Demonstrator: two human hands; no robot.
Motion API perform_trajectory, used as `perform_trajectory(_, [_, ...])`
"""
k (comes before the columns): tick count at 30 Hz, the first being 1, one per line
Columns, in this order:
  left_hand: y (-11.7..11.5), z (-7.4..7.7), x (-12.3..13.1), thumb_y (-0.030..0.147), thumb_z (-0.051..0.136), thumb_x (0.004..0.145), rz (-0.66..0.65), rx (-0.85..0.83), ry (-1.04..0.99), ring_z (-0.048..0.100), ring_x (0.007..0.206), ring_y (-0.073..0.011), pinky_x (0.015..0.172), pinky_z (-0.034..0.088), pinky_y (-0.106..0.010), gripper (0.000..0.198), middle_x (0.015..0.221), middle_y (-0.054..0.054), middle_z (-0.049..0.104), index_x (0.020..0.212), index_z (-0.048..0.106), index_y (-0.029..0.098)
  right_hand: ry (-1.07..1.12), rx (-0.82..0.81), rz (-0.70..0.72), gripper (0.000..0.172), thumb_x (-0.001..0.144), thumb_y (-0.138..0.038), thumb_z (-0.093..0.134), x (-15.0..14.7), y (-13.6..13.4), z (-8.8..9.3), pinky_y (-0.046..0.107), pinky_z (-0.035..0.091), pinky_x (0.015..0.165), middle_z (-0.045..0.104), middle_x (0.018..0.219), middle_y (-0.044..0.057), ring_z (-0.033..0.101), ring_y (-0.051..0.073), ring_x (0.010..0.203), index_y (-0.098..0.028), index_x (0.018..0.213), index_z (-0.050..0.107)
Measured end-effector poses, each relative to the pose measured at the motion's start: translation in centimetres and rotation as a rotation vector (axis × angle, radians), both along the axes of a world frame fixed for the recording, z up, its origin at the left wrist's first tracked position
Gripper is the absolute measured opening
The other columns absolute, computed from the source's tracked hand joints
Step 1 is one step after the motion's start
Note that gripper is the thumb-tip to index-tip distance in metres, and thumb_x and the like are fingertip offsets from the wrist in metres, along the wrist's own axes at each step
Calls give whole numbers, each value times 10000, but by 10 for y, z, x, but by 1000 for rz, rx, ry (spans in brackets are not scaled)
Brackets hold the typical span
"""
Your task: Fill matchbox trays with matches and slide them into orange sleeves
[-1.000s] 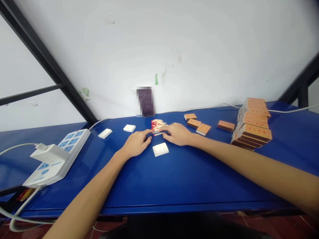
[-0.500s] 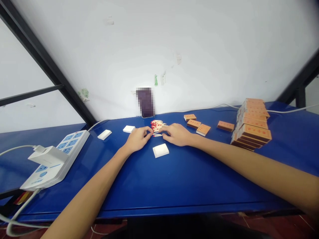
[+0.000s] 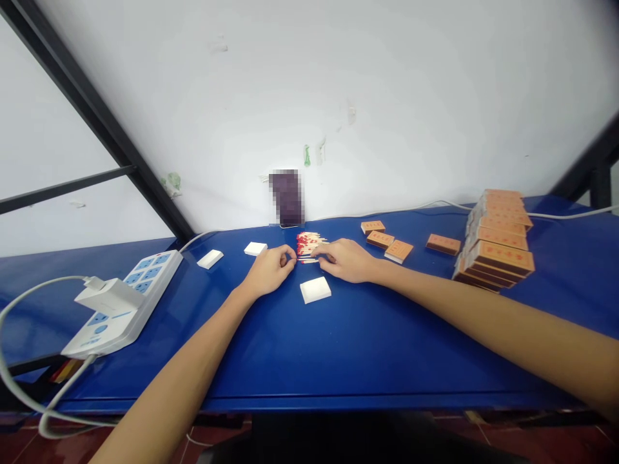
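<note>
A heap of red-headed matches (image 3: 307, 242) lies on the blue table, with a few matches loose at its near edge. My left hand (image 3: 271, 269) is at the heap's left, by the red heads, thumb and forefinger curled together in a pinch; what is between the tips is too small to make out. My right hand (image 3: 345, 260) is on the right, its bent forefinger and thumb closed on the bare ends of the nearest matches. Just in front of both hands lies a white matchbox tray (image 3: 315, 290). Another white tray (image 3: 255, 249) lies behind my left hand.
A third white tray (image 3: 210, 259) lies farther left, near a power strip (image 3: 130, 309) with a plugged-in charger and cable. Several orange matchboxes (image 3: 380, 239) lie right of the heap, beside a tall stack of matchboxes (image 3: 500, 241). A pixelated dark panel (image 3: 287, 198) leans on the wall.
The whole view has shifted slightly, so things appear a little farther right. Both hands stay at the matches; the near matches look more level and closer together between them.
</note>
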State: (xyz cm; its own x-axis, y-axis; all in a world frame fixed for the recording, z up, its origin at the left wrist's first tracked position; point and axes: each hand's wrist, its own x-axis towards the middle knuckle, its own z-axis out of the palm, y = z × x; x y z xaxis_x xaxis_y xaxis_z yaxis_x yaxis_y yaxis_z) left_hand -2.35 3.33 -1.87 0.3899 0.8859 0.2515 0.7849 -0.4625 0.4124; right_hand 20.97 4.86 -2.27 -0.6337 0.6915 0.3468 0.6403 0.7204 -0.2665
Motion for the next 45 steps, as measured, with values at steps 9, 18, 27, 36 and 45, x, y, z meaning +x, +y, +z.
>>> perform_trajectory(9, [-1, -3, 5, 283, 480, 926, 32, 34, 41, 544, 580, -159, 588, 338, -275, 181, 624, 26, 604, 941, 643, 205, 21, -9, 53, 276, 854, -175, 507, 1, -1, 2, 244, 312, 630, 687, 723, 5, 523, 124, 619, -207, 969, 755])
perform_trajectory(18, [0, -5, 4, 316, 507, 934, 3, 52, 13, 514, 569, -148, 590, 338, -265, 203, 620, 38, 573, 1040, 648, 216, 32, -5, 63, 333, 875, -200, 499, 0, 0, 0, 243, 345, 646, 720, 746, 19, 533, 126, 602, -203, 1082, 760])
perform_trajectory(27, [-2, -3, 5, 334, 481, 947, 10, 20, 39, 539, 594, -158, 577, 335, -266, 248, 652, 23, 607, 1071, 666, 223, 24, -25, 112, 343, 864, -175, 499, 1, 2, 0, 245, 375, 688, 762, 886, 36, 614, 145, 714, -223, 1073, 767])
perform_trajectory(36, [-1, -4, 4, 318, 495, 938, 14, 15, 18, 539, 590, -153, 576, 338, -268, 226, 649, 27, 606, 1046, 669, 222, 20, -27, 97, 340, 865, -177, 511, 1, 1, -1, 244, 366, 671, 746, 808, 30, 575, 132, 646, -210, 1088, 765])
perform_trajectory(45, [-1, -2, 5, 307, 507, 927, 16, 12, 24, 549, 606, -160, 579, 346, -265, 226, 652, 17, 616, 1044, 675, 214, 28, -56, 143, 334, 875, -199, 509, 1, -1, 4, 245, 364, 679, 735, 804, 24, 576, 127, 655, -206, 1092, 762])
